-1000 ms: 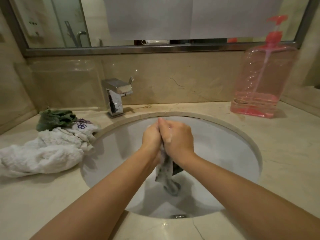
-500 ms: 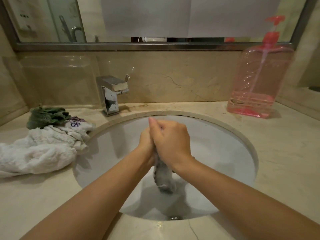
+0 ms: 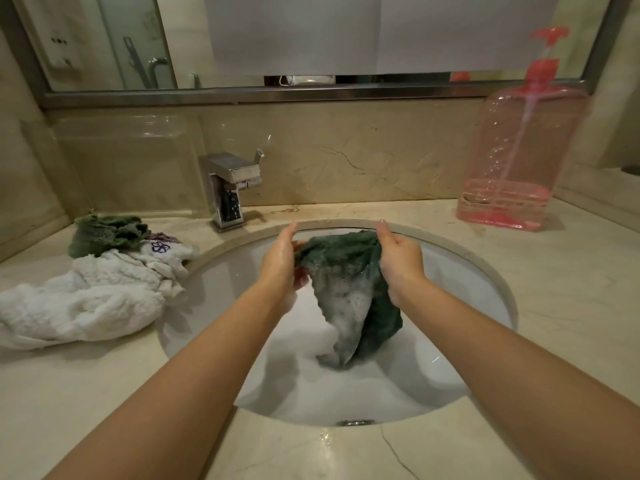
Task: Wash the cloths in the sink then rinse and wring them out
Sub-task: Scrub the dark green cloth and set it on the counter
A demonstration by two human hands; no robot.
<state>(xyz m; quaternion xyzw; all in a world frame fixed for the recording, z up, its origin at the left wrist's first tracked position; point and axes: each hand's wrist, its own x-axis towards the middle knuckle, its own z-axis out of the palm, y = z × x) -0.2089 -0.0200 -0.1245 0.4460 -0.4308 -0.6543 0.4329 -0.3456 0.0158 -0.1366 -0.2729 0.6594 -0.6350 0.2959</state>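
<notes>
Marble worktop (image 3: 571, 289), sink (image 3: 485, 271). Green cloth (image 3: 349, 271) spread over basin, long axis vertical, soapy tip hanging down. Top corners pinched by left hand (image 3: 282, 261) and right hand (image 3: 398, 261) fingers.

My left hand (image 3: 282, 261) and right hand (image 3: 398, 261) are bare and wet. No sleeves reach my forearms.
</notes>
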